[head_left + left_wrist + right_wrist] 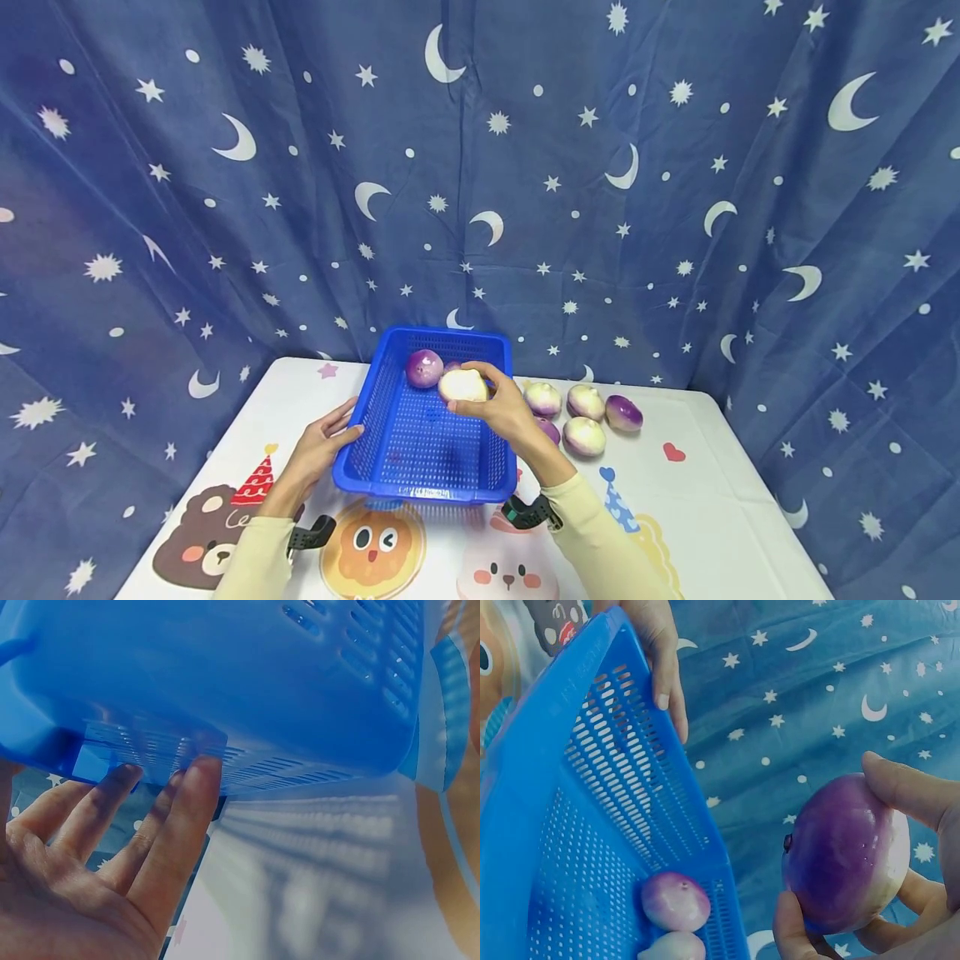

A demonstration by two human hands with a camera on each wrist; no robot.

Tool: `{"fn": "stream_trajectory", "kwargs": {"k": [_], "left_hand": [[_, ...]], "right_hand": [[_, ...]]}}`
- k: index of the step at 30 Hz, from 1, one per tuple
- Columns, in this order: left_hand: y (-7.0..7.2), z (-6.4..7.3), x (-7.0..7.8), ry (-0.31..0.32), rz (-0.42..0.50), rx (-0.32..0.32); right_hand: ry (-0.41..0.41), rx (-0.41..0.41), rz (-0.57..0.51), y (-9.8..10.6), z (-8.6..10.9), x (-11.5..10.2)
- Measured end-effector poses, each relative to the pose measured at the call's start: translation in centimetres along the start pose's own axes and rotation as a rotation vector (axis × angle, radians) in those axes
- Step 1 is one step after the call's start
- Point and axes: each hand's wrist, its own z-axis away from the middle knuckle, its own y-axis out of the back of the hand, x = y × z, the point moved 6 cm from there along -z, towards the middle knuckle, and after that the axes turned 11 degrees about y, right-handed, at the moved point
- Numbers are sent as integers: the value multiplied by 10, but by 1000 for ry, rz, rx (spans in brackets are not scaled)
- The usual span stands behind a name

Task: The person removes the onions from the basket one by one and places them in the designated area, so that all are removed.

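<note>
My right hand (504, 407) holds a purple-and-white turnip (462, 386) above the blue plastic basket (431, 496). In the right wrist view, thumb and fingers curve round this turnip (840, 855), its purple side facing the camera. Inside the basket, at its far end, lie a purple turnip (424, 368) and a second turnip (673, 947), which the held one partly covers in the head view. At the basket's left side, my left hand (318, 450) grips the rim, thumb on top. The left wrist view shows its fingers (184, 825) against the outside, under the lip; the thumb is hidden there.
Several more turnips (584, 437) are grouped on the table right of the basket, one partly behind my right forearm. A cartoon-printed white cloth (720, 475) covers the table. Behind its far edge hangs a blue curtain (525, 275) with moons and stars.
</note>
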Motion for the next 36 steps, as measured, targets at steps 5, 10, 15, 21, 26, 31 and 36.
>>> {"fn": "stream_trajectory", "kwargs": {"k": [5,10,15,21,26,31,36], "left_hand": [[0,0,1,8,-2,4],[0,0,3,16,1,8],[-1,2,4,6,-1,-6],[0,2,4,15,2,-1],[-1,2,2,23,15,-3],[-1,1,2,18,18,-8],[0,0,3,9,8,-4]], "right_hand": [[-11,18,-8,8,5,-1],[-23,38,-11,17,11,0],[-31,69,-31,26,15,3],[-37,123,-32,39,19,11],[-56,148,-4,51,24,16],[-84,168,-5,64,30,21],[-101,182,-28,77,34,28]]}}
